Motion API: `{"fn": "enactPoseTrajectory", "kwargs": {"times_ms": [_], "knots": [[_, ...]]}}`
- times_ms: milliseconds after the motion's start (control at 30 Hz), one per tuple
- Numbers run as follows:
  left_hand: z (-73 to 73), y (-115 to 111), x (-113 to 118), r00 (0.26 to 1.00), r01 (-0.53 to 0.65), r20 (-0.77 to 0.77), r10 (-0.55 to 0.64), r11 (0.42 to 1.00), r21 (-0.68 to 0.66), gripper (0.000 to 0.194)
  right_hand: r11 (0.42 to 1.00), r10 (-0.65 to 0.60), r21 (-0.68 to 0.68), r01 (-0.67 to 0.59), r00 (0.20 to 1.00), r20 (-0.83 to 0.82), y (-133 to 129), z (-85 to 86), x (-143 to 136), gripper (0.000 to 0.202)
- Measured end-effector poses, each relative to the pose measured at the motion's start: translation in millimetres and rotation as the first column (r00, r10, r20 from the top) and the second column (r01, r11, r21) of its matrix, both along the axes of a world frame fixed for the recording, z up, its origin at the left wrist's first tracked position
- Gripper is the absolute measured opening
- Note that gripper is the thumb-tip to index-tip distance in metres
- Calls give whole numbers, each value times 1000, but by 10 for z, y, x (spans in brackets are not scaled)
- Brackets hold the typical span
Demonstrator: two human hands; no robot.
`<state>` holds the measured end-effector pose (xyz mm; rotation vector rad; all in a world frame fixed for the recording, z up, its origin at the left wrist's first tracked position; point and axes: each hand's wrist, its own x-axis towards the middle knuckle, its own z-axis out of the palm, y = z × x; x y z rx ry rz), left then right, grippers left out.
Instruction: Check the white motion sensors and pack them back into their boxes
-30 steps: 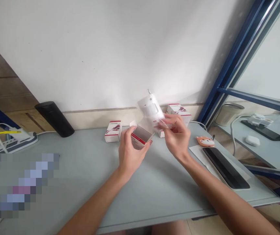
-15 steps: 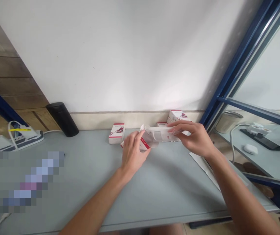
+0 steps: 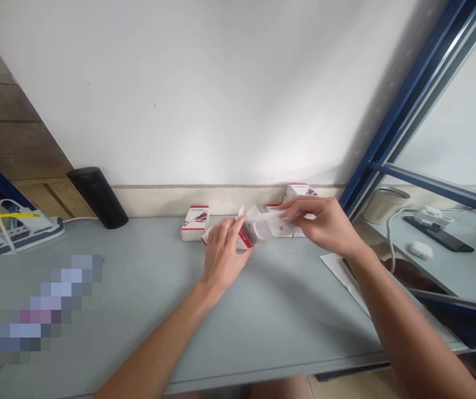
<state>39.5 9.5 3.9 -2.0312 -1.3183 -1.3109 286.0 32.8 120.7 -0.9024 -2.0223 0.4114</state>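
Observation:
My left hand (image 3: 225,249) is wrapped round a small white and red cardboard box (image 3: 244,239) whose open end faces right, its flap sticking up. At that open end is a clear plastic tray (image 3: 281,227) with a white part showing in it; its left end looks to be inside the box, though my fingers hide some of this. My right hand (image 3: 324,221) pinches the tray's right end between thumb and fingers. Just left of my left hand stands a similar closed box (image 3: 195,223). More such boxes (image 3: 300,190) sit behind my right hand, partly covered.
A black cylinder (image 3: 98,197) stands by the wall at left, near a white power strip (image 3: 21,238) with cables. A pixelated patch covers something on the grey table (image 3: 262,332). White paper (image 3: 343,277) lies under my right forearm. At right rises a blue frame (image 3: 387,149) with glass.
The clear plastic tray has moved slightly left, further towards the box, with my right hand following it. My left hand keeps its grip on the box. The view has shifted a little.

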Motion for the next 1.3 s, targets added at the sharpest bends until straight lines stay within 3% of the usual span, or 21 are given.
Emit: {"fn": "enactPoseTrajectory", "kwargs": {"times_ms": [200, 367, 600, 733, 867, 1000, 1133, 1300], "knots": [[15, -4, 9, 997, 67, -28, -65, 997, 41, 72, 983, 147, -110, -150, 988, -37, 185, -190, -319, 25], [-15, 22, 10, 994, 56, 91, -58, 998, 24, 76, 993, 98, -45, -105, 987, -128, 184, -440, -632, 13], [-37, 35, 14, 987, 96, 128, -97, 995, 16, 68, 960, 220, -141, -242, 964, -151, 177, -596, -594, 13], [-52, 44, 6, 992, 89, 85, -92, 995, 35, 57, 973, 229, 41, -228, 973, -22, 197, -616, -498, 25], [-68, 50, 1, 997, 64, 45, -65, 998, 16, 50, 947, 163, 260, -189, 980, 118, 251, -697, -442, 36], [-41, 44, -3, 993, 110, 54, -107, 993, -44, 58, 908, 114, 383, -170, 980, 164, 283, -741, -416, 47], [9, 23, -16, 986, 163, 48, -158, 980, -117, 64, 889, 125, 424, -171, 983, 134, 255, -737, -429, 48], [36, 4, -42, 975, 220, 57, -213, 962, -164, 62, 916, 230, 344, -205, 973, -34, 201, -732, -504, 41]]}}
